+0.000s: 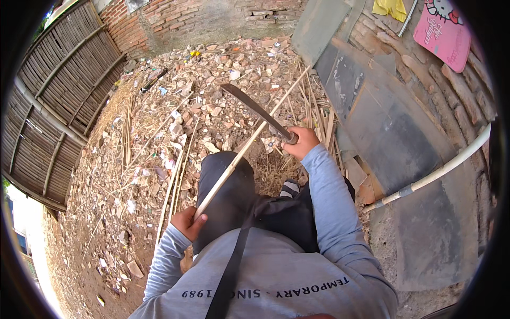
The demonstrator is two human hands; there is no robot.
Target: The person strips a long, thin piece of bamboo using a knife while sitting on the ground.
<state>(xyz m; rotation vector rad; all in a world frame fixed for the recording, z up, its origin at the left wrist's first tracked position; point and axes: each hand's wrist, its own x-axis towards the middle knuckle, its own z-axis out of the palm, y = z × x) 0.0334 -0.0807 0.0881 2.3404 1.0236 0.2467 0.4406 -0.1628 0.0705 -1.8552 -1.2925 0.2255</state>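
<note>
My left hand [189, 223] is closed round the near end of a long, pale bamboo strip [241, 151]. The strip slants up and away to the right, passing over my dark-trousered knee. In my right hand [303, 142] is the handle of a machete [255, 106] with a dark, slightly curved blade. Its blade points to the far left and crosses the strip about midway; I cannot tell whether the two touch. Part of the machete's handle is hidden by my fingers.
Rubble and litter [223, 74] cover the ground. More bamboo strips [178, 181] lie left of my knee, others [317, 109] beyond my right hand. A woven bamboo fence [58, 101] stands left; dark panels [393, 138] and a white pipe [446, 167] are at right. A brick wall [196, 18] closes the back.
</note>
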